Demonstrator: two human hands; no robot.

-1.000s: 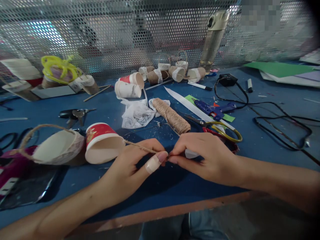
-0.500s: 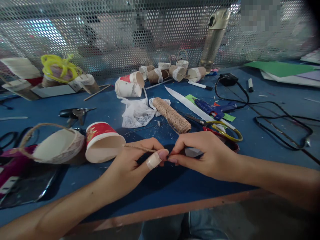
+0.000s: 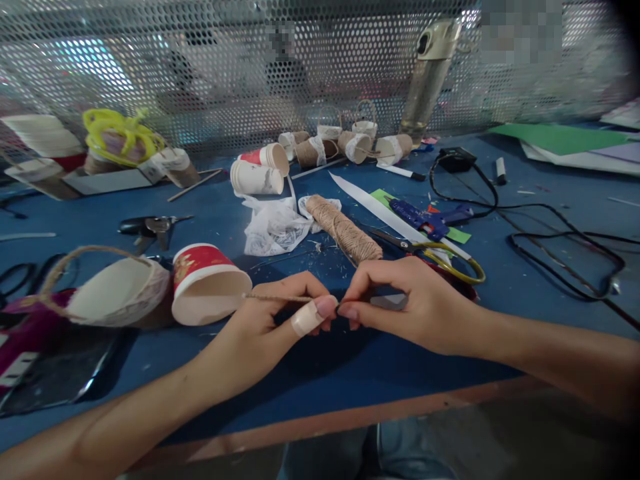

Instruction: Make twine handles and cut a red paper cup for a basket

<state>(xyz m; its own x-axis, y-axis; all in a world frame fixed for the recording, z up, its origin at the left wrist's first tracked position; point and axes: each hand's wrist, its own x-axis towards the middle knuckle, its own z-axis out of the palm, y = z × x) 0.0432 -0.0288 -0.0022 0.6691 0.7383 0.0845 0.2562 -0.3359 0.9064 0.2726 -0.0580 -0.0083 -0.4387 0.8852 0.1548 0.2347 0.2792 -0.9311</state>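
Observation:
Thumb and forefinger of my left hand (image 3: 273, 333) pinch a short length of jute twine (image 3: 280, 298), whose free end points left over the knuckles. A bandage wraps that thumb. My right hand (image 3: 420, 303) is closed in a pinch at the twine's other end, fingertips almost meeting the left ones; the end itself is mostly hidden. Behind the hands lies a roll of twine (image 3: 345, 230). Left of them, a red and white paper cup (image 3: 197, 263) rests on its side beside a lace-trimmed cup basket (image 3: 163, 283) with a twine handle.
White lace (image 3: 275, 227), scissors (image 3: 473, 268) with yellow handles and a blue glue gun (image 3: 417, 217) with a black cord lie beyond the hands. Keys (image 3: 155, 227) and a phone (image 3: 60, 373) are at left. Small cup baskets (image 3: 355, 145) and a bottle (image 3: 425, 87) stand by the perforated screen.
The fingers of both hands have shifted slightly at the pinch, and the twine now lies a little flatter across my left hand. Everything on the table stays put.

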